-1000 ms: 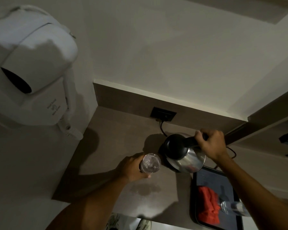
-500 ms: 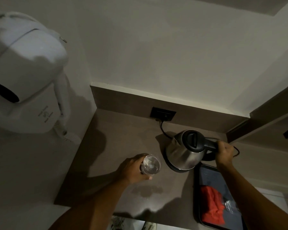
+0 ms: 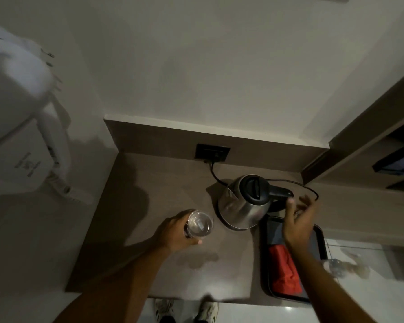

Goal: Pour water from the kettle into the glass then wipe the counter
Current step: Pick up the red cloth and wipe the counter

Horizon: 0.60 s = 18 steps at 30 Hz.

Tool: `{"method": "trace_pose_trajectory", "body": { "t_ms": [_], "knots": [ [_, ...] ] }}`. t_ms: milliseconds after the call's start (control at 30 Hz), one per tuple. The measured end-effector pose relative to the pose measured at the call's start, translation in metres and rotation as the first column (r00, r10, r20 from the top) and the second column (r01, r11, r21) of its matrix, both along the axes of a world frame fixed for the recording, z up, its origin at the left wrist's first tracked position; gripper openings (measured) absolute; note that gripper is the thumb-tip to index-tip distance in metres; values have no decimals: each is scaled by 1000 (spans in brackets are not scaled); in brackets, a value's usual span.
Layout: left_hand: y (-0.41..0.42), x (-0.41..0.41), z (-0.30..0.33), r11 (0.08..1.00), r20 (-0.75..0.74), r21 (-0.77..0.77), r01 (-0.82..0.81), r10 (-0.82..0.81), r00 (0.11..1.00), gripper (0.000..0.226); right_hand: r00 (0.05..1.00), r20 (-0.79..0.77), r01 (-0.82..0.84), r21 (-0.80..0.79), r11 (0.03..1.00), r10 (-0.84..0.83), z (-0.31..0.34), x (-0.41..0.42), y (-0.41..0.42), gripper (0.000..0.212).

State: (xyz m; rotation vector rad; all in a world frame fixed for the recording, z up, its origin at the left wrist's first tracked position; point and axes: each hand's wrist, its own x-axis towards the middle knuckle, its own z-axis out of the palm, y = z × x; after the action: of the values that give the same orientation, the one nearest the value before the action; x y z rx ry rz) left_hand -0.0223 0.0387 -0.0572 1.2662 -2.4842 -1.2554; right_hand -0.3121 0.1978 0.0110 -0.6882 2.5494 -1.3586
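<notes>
A steel kettle (image 3: 242,207) with a black lid and handle stands upright on its base at the back of the brown counter (image 3: 135,206). My right hand (image 3: 297,220) hovers just right of the handle with fingers spread, holding nothing. A clear glass (image 3: 200,224) with water in it is gripped by my left hand (image 3: 174,233), just left of the kettle and slightly above the counter. A damp patch (image 3: 197,258) shows on the counter below the glass. A red cloth (image 3: 283,269) lies in a black tray (image 3: 265,271) at the front right.
The kettle's cord (image 3: 214,171) runs to a black wall socket (image 3: 212,152). A white wall-mounted dryer (image 3: 19,108) juts out at the left. A plastic bottle (image 3: 336,266) lies right of the tray. Dark shelving (image 3: 369,145) closes the right side.
The kettle went from tilted over the glass to upright on its base. My right hand has let go of the handle and opened. My left hand has kept hold of the glass.
</notes>
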Motion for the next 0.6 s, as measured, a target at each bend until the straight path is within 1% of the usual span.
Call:
{"method": "trace_pose_trajectory", "body": {
  "t_ms": [33,67,100,133,167,200,267,367,467,533,600],
  "knots": [
    [0,0,-1,1000,0,3,2,-2,1000,96,997,-67,-16,136,991,25,-15,13,18,57],
    [0,0,-2,1000,0,5,5,-5,1000,97,987,-117,-67,316,946,108,-32,26,37,59],
    [-1,0,-3,1000,-1,7,8,-8,1000,97,973,-112,-121,488,865,200,-50,38,57,63],
    [-1,0,-4,1000,-3,9,10,-10,1000,96,969,-69,-147,618,772,239,-65,47,75,66],
    [-2,0,-5,1000,-5,11,8,-8,1000,96,976,-24,-138,698,702,216,-77,52,91,69],
    [-2,0,-5,1000,-4,15,3,-3,1000,96,986,-1,-113,736,668,169,-85,54,101,71],
    [-2,1,-6,1000,-2,16,-2,2,1000,97,993,21,-94,745,660,118,-91,52,108,69],
    [-2,-2,-2,999,21,43,2,-3,1000,100,989,25,-116,746,656,146,-92,45,103,61],
    [2,-1,3,996,66,79,43,-49,997,107,983,59,-158,746,646,171,-85,35,98,70],
    [3,9,1,996,64,62,64,-68,996,109,987,56,-145,696,703,149,-77,35,94,69],
    [1,26,-4,997,114,34,68,-72,991,108,987,-5,-124,599,791,159,-68,45,88,57]
  ]
}}
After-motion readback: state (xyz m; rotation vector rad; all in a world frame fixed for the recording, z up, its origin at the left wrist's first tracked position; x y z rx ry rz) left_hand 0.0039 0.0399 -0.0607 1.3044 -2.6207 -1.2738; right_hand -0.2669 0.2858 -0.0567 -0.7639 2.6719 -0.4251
